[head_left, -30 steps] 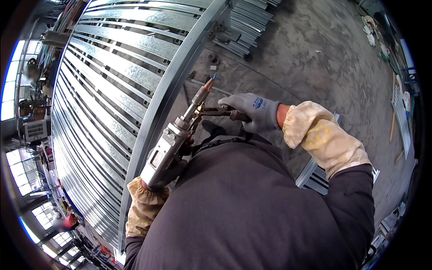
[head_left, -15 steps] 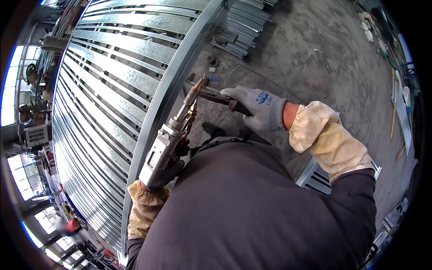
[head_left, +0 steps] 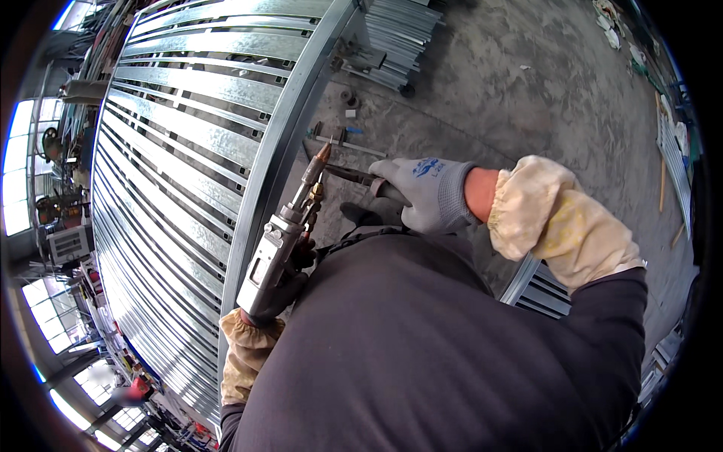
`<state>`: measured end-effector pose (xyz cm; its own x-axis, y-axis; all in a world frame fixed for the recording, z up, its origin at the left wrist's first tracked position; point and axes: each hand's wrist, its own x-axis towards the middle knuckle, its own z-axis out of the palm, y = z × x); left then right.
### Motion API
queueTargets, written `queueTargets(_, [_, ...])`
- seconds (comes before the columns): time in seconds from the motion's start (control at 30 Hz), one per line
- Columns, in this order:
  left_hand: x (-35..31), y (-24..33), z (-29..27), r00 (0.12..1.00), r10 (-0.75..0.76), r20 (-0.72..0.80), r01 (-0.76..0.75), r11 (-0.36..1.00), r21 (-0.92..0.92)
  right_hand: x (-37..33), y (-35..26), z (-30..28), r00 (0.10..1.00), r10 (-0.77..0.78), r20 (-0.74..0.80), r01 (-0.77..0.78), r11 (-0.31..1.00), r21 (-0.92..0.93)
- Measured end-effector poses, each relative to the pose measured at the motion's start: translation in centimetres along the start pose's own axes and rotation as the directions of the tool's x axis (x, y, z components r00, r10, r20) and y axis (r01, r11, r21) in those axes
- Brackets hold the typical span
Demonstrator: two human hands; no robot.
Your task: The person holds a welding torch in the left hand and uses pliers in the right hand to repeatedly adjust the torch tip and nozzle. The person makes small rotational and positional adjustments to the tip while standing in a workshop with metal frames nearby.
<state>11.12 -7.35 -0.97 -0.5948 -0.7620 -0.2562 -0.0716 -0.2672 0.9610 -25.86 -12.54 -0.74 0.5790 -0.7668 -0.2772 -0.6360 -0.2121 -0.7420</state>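
In my left hand (head_left: 280, 297), dark-gloved and partly hidden, is a silver handheld welding gun (head_left: 273, 252) with a copper nozzle (head_left: 324, 152). The gun points up and away from me, beside the long edge of a slatted metal frame. My right hand (head_left: 429, 188), in a grey knit glove, is closed around a dark plier-like tool (head_left: 352, 175). Its narrow end reaches left, close to the gun's front part; whether they touch I cannot tell. The slatted galvanized panel (head_left: 207, 83) fills the left side, edged by a metal rail (head_left: 275, 151).
Stacked metal strips (head_left: 403, 38) lie on the concrete floor (head_left: 512, 113) beyond the rail. A small clamp-like bar (head_left: 350, 143) with a blue part lies past the nozzle. Another slatted metal piece (head_left: 538, 290) is below my right forearm. Rods and sheets line the far right.
The gun has shifted slightly left and its nozzle sits a little lower. My right hand has moved slightly down with the tool. The view has turned a little.
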Motion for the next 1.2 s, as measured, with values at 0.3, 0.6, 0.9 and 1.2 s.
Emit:
queueTargets(0.3, [0.5, 1.0, 0.5, 1.0, 0.012, 0.003, -0.012, 1.0, -0.017, -0.2, -1.5, 1.5, 0.993, 0.115, -0.019, -0.112, 0.987, 0.119])
queueTargets(0.6, [0.6, 4.6, 0.6, 0.997, -0.079, 0.022, 0.076, 0.992, 0.101, 0.3, 1.2, 0.1, 0.994, -0.098, -0.041, 0.103, 0.985, 0.141])
queueTargets(0.9, [0.0, 11.8, 1.6, 0.984, 0.176, -0.003, -0.161, 0.907, 0.389, -2.5, -5.7, -8.3, 0.994, -0.041, 0.105, 0.019, 0.978, 0.206])
queueTargets(1.2, [6.1, 8.5, 0.2, 0.986, 0.129, 0.11, -0.167, 0.844, 0.509, -4.5, -4.4, -6.6, 0.993, 0.116, 0.036, -0.121, 0.96, 0.252])
